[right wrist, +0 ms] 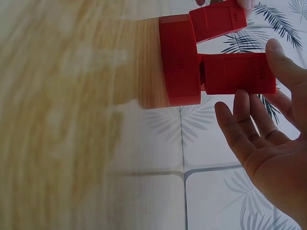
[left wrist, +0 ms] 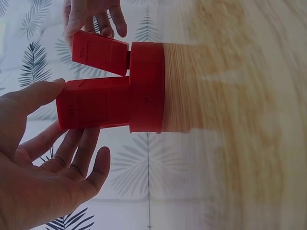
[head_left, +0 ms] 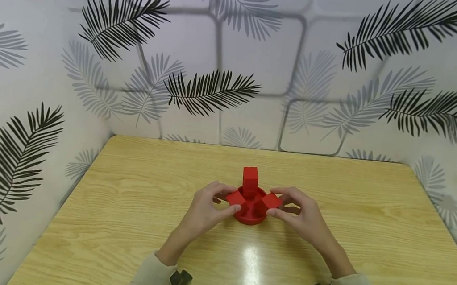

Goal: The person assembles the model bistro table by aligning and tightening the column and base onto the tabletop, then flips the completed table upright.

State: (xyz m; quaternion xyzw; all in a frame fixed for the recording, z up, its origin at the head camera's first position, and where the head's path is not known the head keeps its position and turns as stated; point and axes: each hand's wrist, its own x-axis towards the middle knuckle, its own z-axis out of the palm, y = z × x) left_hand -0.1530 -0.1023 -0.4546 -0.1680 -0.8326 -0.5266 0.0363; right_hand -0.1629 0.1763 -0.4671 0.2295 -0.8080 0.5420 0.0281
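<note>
A round red base (head_left: 249,220) with a raised rim sits on the table. At its back stands a red rectangular block (head_left: 250,178), with no hand on it. My left hand (head_left: 204,205) pinches the top of a second red block (head_left: 236,199) between thumb and fingers, at the base's left side. On the right side, a third red block (head_left: 271,200) is pinched the same way by my right hand (head_left: 307,213). In the left wrist view, the left block (left wrist: 93,103) meets the base. A narrow neck joins the right block (right wrist: 235,73) to it in the right wrist view.
The wooden table (head_left: 137,175) spreads around the base, with a bright light reflection in front. Behind and beside it stand pale walls (head_left: 255,55) with a leaf pattern. Small dark devices (head_left: 180,279) sit at both wrists.
</note>
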